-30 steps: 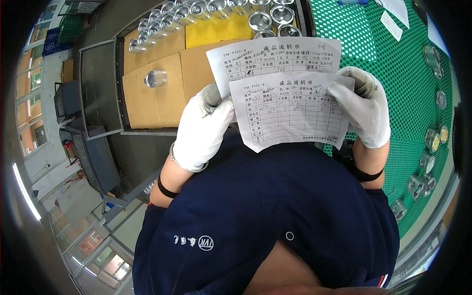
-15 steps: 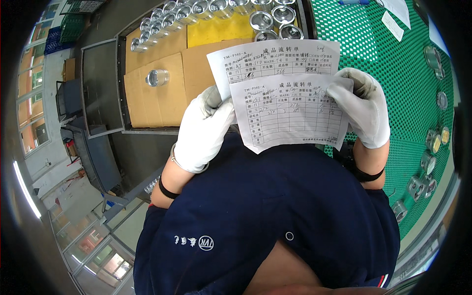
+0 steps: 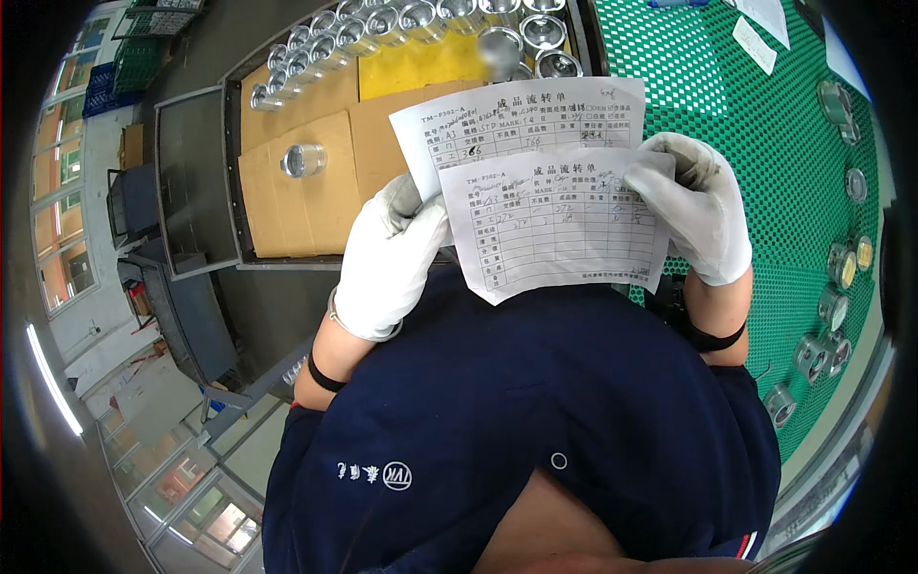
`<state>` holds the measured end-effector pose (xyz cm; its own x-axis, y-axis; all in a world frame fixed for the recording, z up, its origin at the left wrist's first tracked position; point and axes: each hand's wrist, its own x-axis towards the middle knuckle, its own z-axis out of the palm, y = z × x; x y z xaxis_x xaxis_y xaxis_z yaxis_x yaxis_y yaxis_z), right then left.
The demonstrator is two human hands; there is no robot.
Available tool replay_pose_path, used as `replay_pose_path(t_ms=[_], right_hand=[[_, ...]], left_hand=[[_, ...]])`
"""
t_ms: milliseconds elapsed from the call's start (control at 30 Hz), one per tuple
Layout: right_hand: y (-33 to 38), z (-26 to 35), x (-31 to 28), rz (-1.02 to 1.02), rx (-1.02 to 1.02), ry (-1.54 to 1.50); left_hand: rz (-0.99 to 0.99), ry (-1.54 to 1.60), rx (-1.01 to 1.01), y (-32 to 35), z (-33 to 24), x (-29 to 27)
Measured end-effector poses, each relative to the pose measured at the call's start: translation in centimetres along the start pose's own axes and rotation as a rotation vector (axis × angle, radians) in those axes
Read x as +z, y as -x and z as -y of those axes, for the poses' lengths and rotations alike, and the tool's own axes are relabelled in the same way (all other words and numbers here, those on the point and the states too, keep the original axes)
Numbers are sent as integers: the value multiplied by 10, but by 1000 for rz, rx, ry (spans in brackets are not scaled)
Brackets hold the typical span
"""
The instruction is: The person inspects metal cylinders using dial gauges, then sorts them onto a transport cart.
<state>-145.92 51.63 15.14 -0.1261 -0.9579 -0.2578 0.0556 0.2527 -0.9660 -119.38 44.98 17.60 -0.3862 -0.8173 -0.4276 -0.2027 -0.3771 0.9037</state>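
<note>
Two white printed forms with handwritten entries are held up in front of my chest. The nearer form (image 3: 559,244) overlaps the lower part of the farther form (image 3: 430,124). My left hand (image 3: 390,258), in a white glove, pinches the papers at their left edges. With thumb and fingers closed, my right hand (image 3: 703,206), gloved too, grips the right edge of the nearer form near its upper corner. Whether the right fingers also hold the farther sheet is hidden. Beyond the papers, a single metal cylinder (image 3: 304,161) lies on a cardboard sheet (image 3: 277,210).
Several shiny metal cylinders (image 3: 382,21) stand in rows at the far side of a dark-framed bin (image 3: 232,172), beside a yellow sheet (image 3: 421,72). On the right, a green mesh mat (image 3: 660,57) bears more metal parts (image 3: 834,308), a paper slip (image 3: 754,45) and a blue pen (image 3: 681,3).
Both forms and my hands have shifted slightly left in the view, and the papers tilt a little differently. The grip looks the same.
</note>
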Motion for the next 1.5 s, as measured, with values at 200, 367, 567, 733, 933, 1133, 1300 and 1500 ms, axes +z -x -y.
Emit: replay_pose_path(t_ms=[200, 367, 567, 733, 933, 1133, 1300, 1500], right_hand=[[-3, 1, -1, -3, 13, 12], [-6, -5, -4, -9, 16, -30], [-22, -5, -12, 4, 103, -63], [-31, -4, -15, 26, 149, -63], [-29, 3, -29, -29, 307, -36], [-50, -35, -86, -392, 154, -210], [-94, -40, -142, -621, -71, -181], [-163, -74, -170, -829, -169, -282]], left_hand=[[4, -24, -18, -3, -2, 4], [-27, 18, -3, -5, -2, 7], [12, 20, -54, -24, -5, 6], [45, 4, -66, -38, -9, 4], [165, -88, -114, -89, -3, 3], [455, -281, -137, -212, -13, 42], [475, -337, 4, -325, -31, 109], [415, -159, 2, -428, -15, 152]])
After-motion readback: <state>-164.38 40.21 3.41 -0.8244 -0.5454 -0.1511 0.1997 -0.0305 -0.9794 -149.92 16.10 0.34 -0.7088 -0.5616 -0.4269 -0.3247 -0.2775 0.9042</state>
